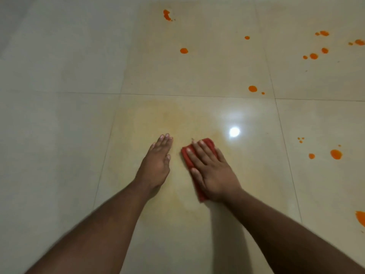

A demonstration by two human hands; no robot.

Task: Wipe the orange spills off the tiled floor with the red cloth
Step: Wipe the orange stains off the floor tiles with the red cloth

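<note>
The glossy cream tiled floor [197,66] carries a faint yellow-orange smear on the near tile, so this patch seems wiped. Orange spills [336,154] remain toward its far and right edges, so much is left. The right hand [212,171] presses flat, fingers straight, on the folded red cloth [188,161]. The left hand [158,161] rests flat beside it, holding nothing.

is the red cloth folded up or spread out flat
Folded: the cloth is a compact pad with stacked edges along its side, pressed under the right hand.
</note>
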